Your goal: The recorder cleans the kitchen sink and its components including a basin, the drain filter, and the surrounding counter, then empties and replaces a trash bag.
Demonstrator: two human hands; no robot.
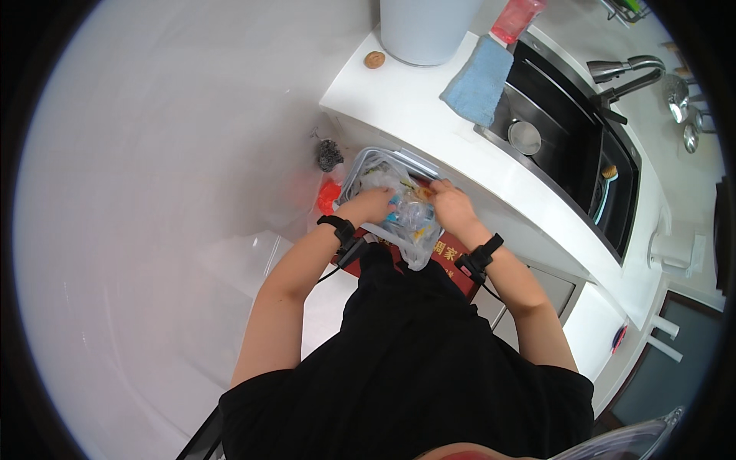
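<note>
Below me a grey bin stands against the cabinet front, with a translucent plastic bag of rubbish in its mouth. Clear crumpled plastic and bits of blue, yellow and orange show in the bag, which hangs over the bin's near side. My left hand grips the bag at the left, its fingers curled inwards. At the right side of the bin, my right hand pinches the bag's edge; its fingertips are partly hidden.
A white counter with a black sink rises on the right. On it are a blue cloth, a white bucket-like container and a pink bottle. A steel-wool scrubber hangs left of the bin, above a red object. A red mat lies underfoot.
</note>
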